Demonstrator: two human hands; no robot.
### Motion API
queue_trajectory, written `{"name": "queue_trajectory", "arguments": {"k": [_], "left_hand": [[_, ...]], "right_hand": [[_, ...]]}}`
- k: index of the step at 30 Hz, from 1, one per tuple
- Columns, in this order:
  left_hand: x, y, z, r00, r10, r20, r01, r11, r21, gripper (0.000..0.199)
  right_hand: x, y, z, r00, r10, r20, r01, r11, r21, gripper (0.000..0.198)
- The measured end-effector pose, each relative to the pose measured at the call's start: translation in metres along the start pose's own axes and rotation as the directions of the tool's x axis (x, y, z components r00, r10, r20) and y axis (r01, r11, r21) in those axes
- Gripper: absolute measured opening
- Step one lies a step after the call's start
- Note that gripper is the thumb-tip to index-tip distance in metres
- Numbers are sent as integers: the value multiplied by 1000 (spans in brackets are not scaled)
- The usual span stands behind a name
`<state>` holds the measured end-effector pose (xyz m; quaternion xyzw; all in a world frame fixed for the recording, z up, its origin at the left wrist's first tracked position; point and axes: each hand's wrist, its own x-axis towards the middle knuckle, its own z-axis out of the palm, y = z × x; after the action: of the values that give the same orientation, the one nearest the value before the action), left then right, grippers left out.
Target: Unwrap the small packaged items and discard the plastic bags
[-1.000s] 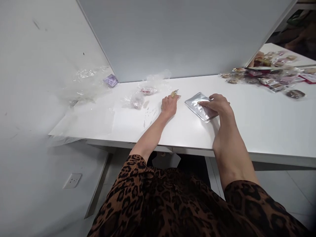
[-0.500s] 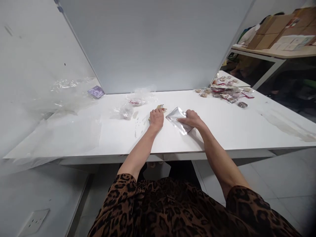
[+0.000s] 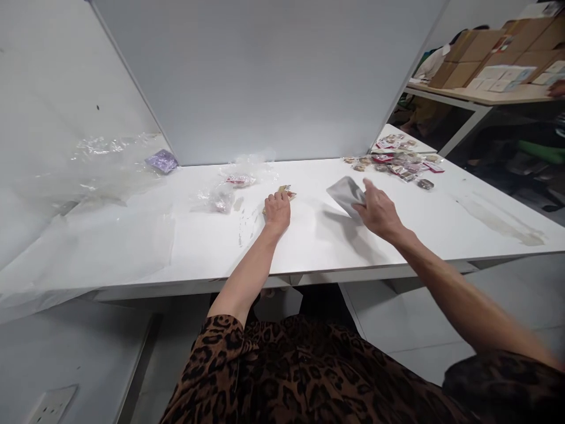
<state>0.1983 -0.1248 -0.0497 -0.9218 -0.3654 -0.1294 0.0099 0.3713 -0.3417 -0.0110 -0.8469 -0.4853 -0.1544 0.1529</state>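
My left hand rests closed on the white table over a small yellowish packet. Parts of that packet stick out past the fingers; the rest is hidden under the hand. Raised above the table on the right, my right hand pinches a flat silver foil pouch between thumb and fingers. The pouch is tilted and casts a shadow on the tabletop. Left of my left hand lie crumpled clear plastic bags with something pinkish inside.
A pile of small wrapped packets lies at the back right of the table. Clear plastic sheeting and a purple packet are on the left. A grey panel stands behind. Cardboard boxes sit on another table.
My right hand has lifted the silver pouch off the table area and carried it to the right. My left hand stays in place on the yellowish packet. The view has shifted slightly.
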Motion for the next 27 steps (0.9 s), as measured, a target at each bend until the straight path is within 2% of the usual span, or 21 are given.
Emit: {"name": "queue_trajectory", "arguments": {"k": [2,3,5,7,12,15,18,22,25,27], "left_hand": [[0,0,-2,1000,-11,-9,11,1000,-5,44],[0,0,-2,1000,-13,-9,13,1000,-6,44],[0,0,-3,1000,-11,-2,11,1000,-2,46],[1,-1,-2,1000,-9,9,9,1000,7,48],[5,-2,2,1000,-16,10,16,999,27,52],[6,-5,5,1000,-10,-8,10,1000,12,53],[5,-7,7,999,2,-37,-2,1000,-17,50],[2,-8,9,998,-10,-65,7,999,-39,48],[2,-7,8,998,-18,-63,15,999,-51,50],[3,-7,7,998,-28,-47,25,998,-60,50]], "right_hand": [[-10,27,-1,988,-86,129,104,985,-138,33],[-13,42,-2,978,-103,180,138,972,-192,31],[-16,78,-3,972,-91,218,150,951,-271,31],[-12,120,-4,976,-45,211,112,942,-318,29],[26,225,5,980,75,187,1,927,-374,25],[66,265,23,978,97,186,-18,922,-386,26],[116,285,45,978,103,183,-23,920,-392,31],[178,292,71,981,133,143,-62,906,-418,42],[208,291,84,978,177,113,-106,881,-461,46],[215,286,87,975,197,107,-124,869,-479,43]]}}
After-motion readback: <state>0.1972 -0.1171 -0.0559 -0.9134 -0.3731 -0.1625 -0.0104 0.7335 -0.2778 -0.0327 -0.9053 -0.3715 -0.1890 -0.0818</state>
